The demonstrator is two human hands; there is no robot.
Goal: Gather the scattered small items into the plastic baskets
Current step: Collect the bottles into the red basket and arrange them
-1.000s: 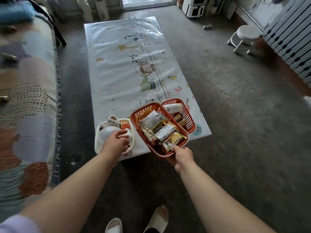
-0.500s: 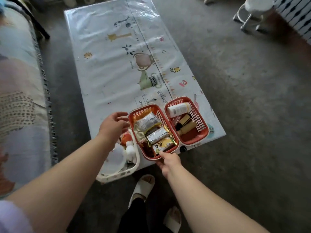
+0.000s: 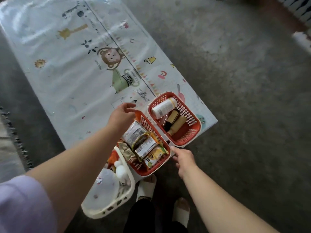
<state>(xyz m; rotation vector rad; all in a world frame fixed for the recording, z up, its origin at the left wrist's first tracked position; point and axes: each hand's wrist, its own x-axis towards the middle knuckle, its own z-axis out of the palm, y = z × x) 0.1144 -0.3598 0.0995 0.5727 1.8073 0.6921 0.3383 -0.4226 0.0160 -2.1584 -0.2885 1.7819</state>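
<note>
Three plastic baskets stand at the near end of a cartoon-printed play mat point(image 3: 67, 73). The near orange basket point(image 3: 156, 171) is full of snack packets point(image 3: 143, 143). Beside it, the far orange basket point(image 3: 195, 133) holds a white bottle point(image 3: 164, 107) and a dark-and-yellow item point(image 3: 175, 122). A white basket point(image 3: 117, 205) at the near left holds a pale round lid and small toys. My left hand point(image 3: 122, 115) hovers with relaxed fingers over the near orange basket's far-left corner. My right hand point(image 3: 183, 158) has loose fingertips at that basket's near-right corner and grips nothing.
Grey floor surrounds the mat on the right and near side. My feet in white slippers point(image 3: 145, 187) stand just below the baskets. A fringed blanket edge point(image 3: 10, 132) runs along the left.
My left hand left the white basket and moved up over the near orange basket's far corner. My right hand slid from that basket's near edge to its right corner. The view came closer.
</note>
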